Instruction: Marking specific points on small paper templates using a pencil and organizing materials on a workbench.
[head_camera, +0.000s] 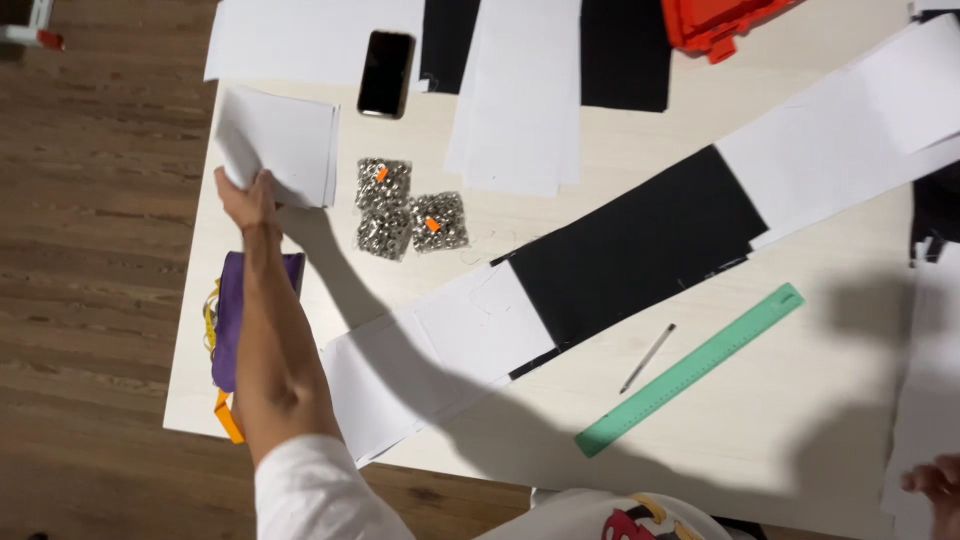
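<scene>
My left hand (247, 198) is stretched out to the table's far left and is shut on the near corner of a stack of white paper sheets (285, 143), which is lifted slightly. My right hand (935, 485) shows only at the bottom right corner, resting by the edge of a white sheet (925, 400); its fingers are partly cut off. A long strip of joined black and white pieces (630, 245) runs diagonally across the table between both hands.
Three clear bags of small metal parts (405, 212) lie beside the stack. A black phone (386, 72), a green ruler (690, 368), a pen (648, 357), a purple pouch (232, 315), an orange box (715, 22), and more white sheets (520, 95) lie about.
</scene>
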